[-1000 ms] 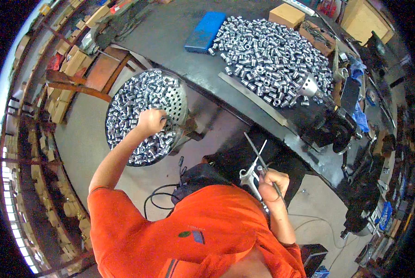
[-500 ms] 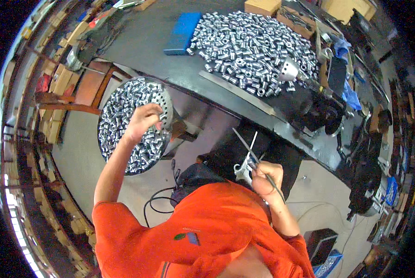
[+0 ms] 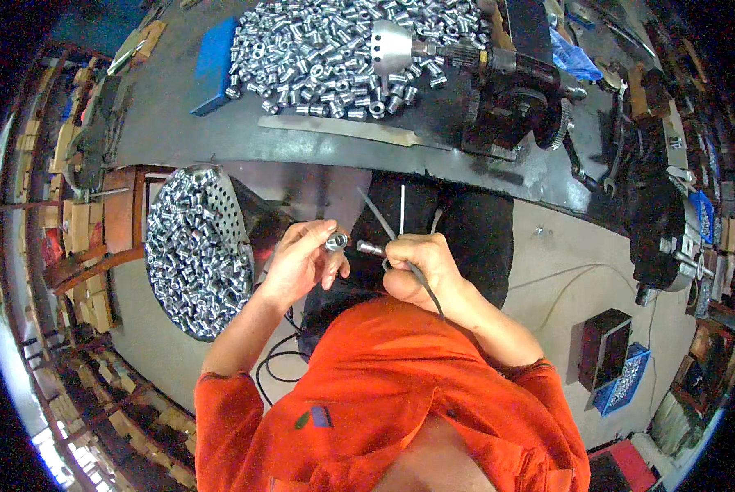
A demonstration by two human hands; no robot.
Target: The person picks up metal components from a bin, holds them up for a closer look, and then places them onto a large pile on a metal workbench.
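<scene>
Orange shirt (image 3: 384,369) carries a small green-and-blue emblem (image 3: 321,416); any lettering there is too small for me to read. Left hand (image 3: 295,266) pinches a shiny hollow fitting (image 3: 335,241) in its fingertips, mid-scene, just beside a short metal piece (image 3: 371,248) sticking out of the right hand (image 3: 423,269). Right hand is closed round a thin dark rod (image 3: 375,211); the curled fingers hide most of the grip. To the left, a perforated tray (image 3: 226,211) heaped with fittings. Far side: bench (image 3: 162,135) with a bigger heap (image 3: 302,57), cut off at the top, and a blue box (image 3: 214,66).
</scene>
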